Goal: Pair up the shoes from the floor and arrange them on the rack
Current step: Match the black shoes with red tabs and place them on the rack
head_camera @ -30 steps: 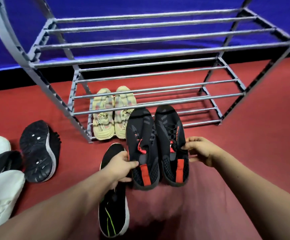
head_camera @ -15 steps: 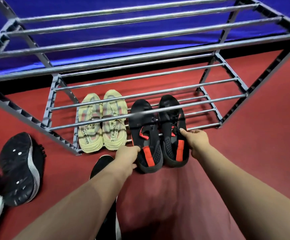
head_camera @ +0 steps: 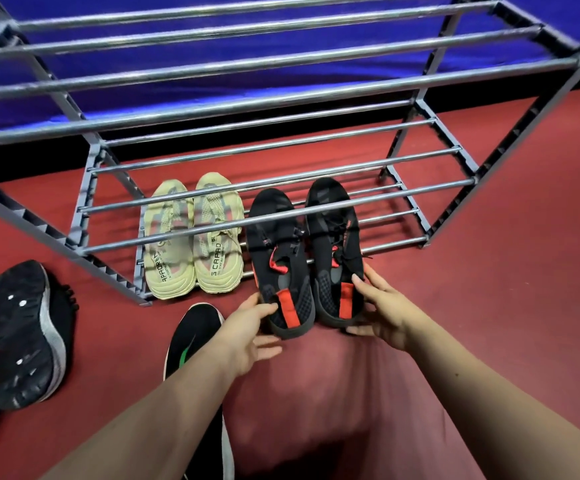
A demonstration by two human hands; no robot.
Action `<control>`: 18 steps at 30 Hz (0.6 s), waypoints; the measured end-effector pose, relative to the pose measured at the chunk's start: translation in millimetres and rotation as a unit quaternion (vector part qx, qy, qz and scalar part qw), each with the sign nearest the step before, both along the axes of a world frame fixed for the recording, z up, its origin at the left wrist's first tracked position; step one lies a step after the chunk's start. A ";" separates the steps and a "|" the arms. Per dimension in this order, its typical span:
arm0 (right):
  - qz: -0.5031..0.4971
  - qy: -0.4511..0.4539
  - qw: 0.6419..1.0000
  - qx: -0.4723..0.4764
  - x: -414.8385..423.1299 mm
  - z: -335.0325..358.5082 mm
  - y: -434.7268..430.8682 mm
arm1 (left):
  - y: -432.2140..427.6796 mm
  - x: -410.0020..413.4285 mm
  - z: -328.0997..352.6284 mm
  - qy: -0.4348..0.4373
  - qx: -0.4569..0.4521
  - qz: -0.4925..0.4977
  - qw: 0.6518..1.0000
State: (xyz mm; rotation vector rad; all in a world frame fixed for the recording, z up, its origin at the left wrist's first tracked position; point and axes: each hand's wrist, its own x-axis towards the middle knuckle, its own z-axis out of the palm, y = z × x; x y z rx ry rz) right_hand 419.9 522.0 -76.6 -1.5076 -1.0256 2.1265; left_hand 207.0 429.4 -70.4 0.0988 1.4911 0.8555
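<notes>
rack (head_camera: 420, 191) mid-frame | bottom tier: left pair (head_camera: 170, 271) beside right pair (head_camera: 281, 271) | lone shoe (head_camera: 191, 337) before rack | upturned shoe (head_camera: 18, 334) lower left

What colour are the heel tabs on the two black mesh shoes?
Red; the heel tabs show best in the head view.

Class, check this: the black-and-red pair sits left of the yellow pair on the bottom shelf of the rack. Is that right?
No. The head view shows the black-and-red pair right of the yellow pair on the bottom shelf of the rack.

free: bottom tier (head_camera: 399, 244) right of black pair (head_camera: 278, 244) | blocked: middle-tier bars (head_camera: 402, 194) overhead (close above), yellow pair (head_camera: 170, 258) left
</notes>
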 end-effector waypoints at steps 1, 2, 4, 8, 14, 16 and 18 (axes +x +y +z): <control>0.000 0.010 1.000 -0.002 -0.7 -0.2 -1.6 | -2.0 1.6 0.1 -0.019 0.000 0.003 1.000; 0.002 0.017 1.000 0.003 -0.9 -0.4 -3.0 | -3.9 2.9 -0.4 -0.037 0.004 0.011 0.999; 0.003 0.026 1.000 0.013 1.0 -2.7 -4.8 | -5.3 7.1 0.7 -0.063 0.023 0.028 0.997; -0.031 0.003 0.999 0.013 2.4 -11.4 -7.8 | -3.5 12.5 2.9 -0.077 0.052 0.057 0.994; -0.079 -0.018 0.996 0.040 -5.6 -15.8 -12.2 | -7.0 15.6 -3.6 -0.009 0.077 0.049 0.996; -0.086 -0.044 0.993 0.074 -7.3 -17.2 -14.9 | -9.4 18.4 -6.2 0.040 0.076 0.046 0.995; -0.097 -0.049 0.990 0.085 -8.0 -19.5 -18.6 | -13.1 20.7 -7.8 0.055 0.071 0.053 0.995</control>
